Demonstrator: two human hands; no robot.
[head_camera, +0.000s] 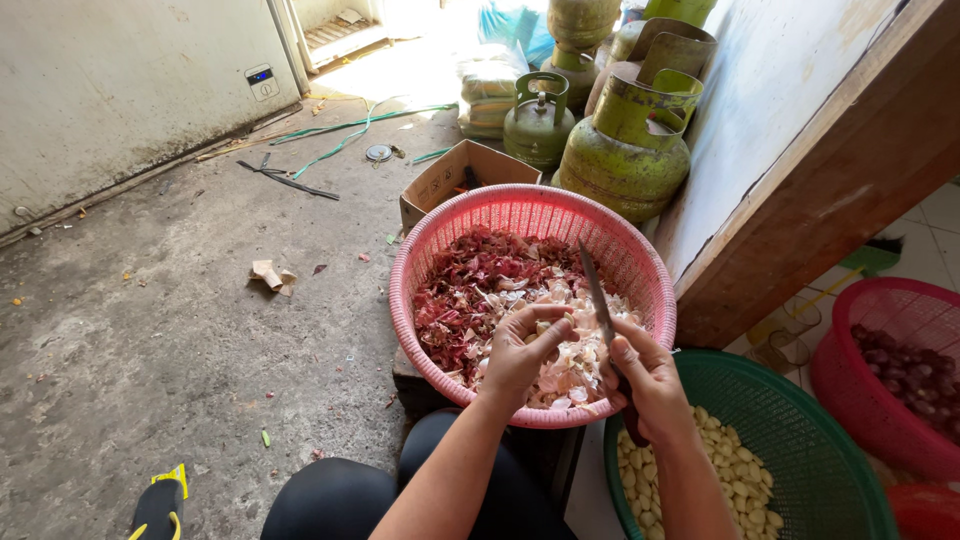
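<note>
My left hand (522, 352) pinches a small garlic clove (553, 327) over a pink plastic basket (640, 262) full of red and pale peelings (480, 290). My right hand (648, 378) grips a knife (597, 290) by the handle, its blade pointing up and away over the basket. The two hands sit close together, the knife blade just right of the clove. Below the right hand a green basket (800, 430) holds several peeled garlic cloves (730, 475).
Several green gas cylinders (630, 140) and a cardboard box (450, 175) stand behind the pink basket. A second pink basket (890, 350) with red shallots sits at the right, beside a wooden table leg (830, 190). Concrete floor with scraps lies at the left; my knees are below.
</note>
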